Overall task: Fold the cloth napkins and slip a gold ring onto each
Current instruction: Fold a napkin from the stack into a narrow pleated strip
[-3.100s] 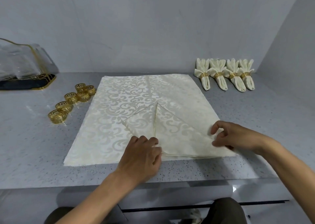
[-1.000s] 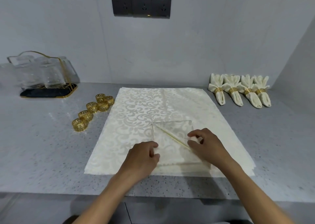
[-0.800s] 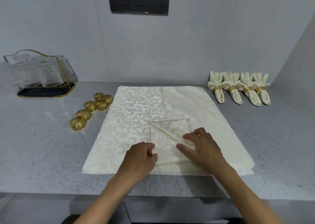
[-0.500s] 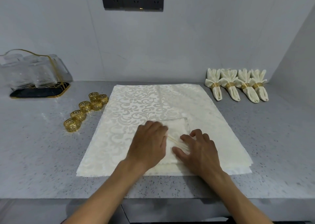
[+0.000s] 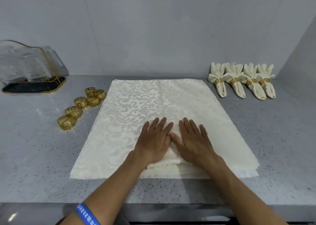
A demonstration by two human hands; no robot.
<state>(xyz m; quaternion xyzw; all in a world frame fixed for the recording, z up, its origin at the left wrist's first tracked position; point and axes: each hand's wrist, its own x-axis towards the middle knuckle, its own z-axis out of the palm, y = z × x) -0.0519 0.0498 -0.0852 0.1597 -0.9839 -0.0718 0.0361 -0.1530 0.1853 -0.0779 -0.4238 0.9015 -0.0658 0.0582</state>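
Cream damask, folded small, pinned at lower centre of the frame under both palms: the folded napkin (image 5: pixel 172 162) lying on top of the stack of flat napkins (image 5: pixel 136 108) on the grey counter (image 5: pixel 34 147).

Best done by pressing evenly from the middle outward, flattening the creases without dragging the top layer off the stack beneath. Worth keeping the near edges square before lifting; likely slippery, this weave, so firm downward weight rather than a sideways rub.

Left hand (image 5: pixel 153 139) flat, fingers straight and spread, pointing up-frame, gripping nothing, only pressing. Right hand (image 5: pixel 193 139) the same, mirrored, thumb tip just beside the left thumb, a sliver of cloth showing between. Forearms converging from the bottom edge, a blue wristband (image 5: pixel 87 214) on the left one.

Loose gold rings (image 5: pixel 80 107) clustered at centre left, near the stack's left edge, not yet taken up. Four finished napkins (image 5: pixel 242 81), each ringed, lined up at upper right, well apart from the hands.
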